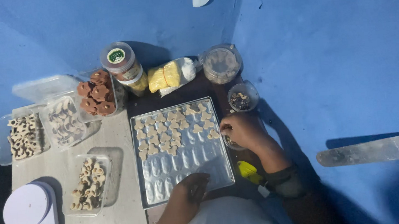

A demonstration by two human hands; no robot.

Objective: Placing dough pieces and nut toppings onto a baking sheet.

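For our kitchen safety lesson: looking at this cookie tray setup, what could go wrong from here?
1. The baking tray sits near the table's front edge under the left hand; a nudge might tip it.
2. The right hand works beside a small open bowl, which could get knocked.
3. Cookies lie close together and may stick.

Metal tray (185,167) half-filled with pale biscuits (172,128), left hand (191,187) resting on near edge, right hand (241,128) at far-right corner, tubs (65,120) and scale (30,217) alongside.
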